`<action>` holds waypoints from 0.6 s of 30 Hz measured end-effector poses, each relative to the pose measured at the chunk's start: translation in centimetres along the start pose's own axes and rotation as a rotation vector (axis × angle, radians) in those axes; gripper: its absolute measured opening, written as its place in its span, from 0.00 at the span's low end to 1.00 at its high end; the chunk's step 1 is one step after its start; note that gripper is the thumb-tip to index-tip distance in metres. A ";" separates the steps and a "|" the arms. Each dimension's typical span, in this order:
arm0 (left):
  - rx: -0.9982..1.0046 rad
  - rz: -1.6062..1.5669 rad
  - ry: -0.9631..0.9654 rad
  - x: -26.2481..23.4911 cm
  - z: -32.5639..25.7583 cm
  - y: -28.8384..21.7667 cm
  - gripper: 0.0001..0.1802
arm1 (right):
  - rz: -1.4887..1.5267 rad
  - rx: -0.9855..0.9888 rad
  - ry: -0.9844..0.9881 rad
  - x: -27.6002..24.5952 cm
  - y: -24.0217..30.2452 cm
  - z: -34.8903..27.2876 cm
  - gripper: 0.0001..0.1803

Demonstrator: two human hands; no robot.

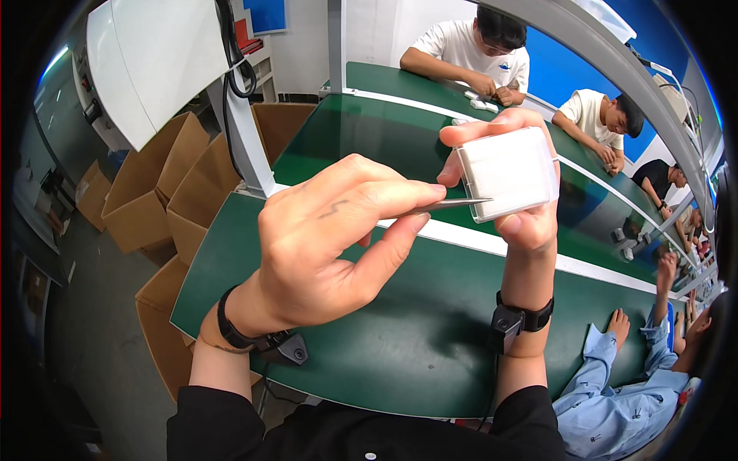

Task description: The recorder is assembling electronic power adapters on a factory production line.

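Observation:
My left hand (pixel 334 238) pinches a pair of metal tweezers (pixel 442 206) between thumb and fingers. The tweezers' tips lie at the lower left part of a small white square case (pixel 509 170), whose edges look clear or translucent. Around that case, my right hand (pixel 530 223) is closed, thumb below and fingers over the top and behind it. Both hands are raised above the green table. Whether the tips touch the case or only pass in front of it, I cannot tell.
Below my hands spreads a green table (pixel 369 338) with a white strip (pixel 469 238) across it. Cardboard boxes (pixel 146 203) stand at the left by a grey post (pixel 242 131). People sit across the table, and a person in a blue shirt (pixel 623 399) is close at my right.

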State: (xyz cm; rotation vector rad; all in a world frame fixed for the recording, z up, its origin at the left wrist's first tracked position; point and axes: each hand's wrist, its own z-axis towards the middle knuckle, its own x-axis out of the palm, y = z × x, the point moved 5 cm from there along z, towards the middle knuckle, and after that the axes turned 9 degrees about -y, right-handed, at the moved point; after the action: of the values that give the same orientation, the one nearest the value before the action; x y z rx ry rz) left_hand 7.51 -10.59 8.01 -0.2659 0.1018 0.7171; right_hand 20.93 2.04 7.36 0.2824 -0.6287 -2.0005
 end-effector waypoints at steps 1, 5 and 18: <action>0.003 -0.005 0.014 0.1 0.1 0.0 0.11 | -0.002 0.001 -0.001 0.0 0.1 0.0 0.39; 0.048 -0.029 0.049 0.1 0.3 0.1 0.12 | 0.016 0.045 0.030 0.1 0.0 0.1 0.36; 0.072 -0.168 0.149 -0.1 0.5 0.9 0.14 | 0.171 0.259 -0.037 0.6 -0.9 -0.4 0.38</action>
State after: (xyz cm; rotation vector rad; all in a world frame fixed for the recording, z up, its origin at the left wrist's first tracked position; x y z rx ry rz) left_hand 6.82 -9.87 8.34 -0.2556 0.2435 0.5247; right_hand 20.12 1.71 6.56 0.3353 -0.9071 -1.7643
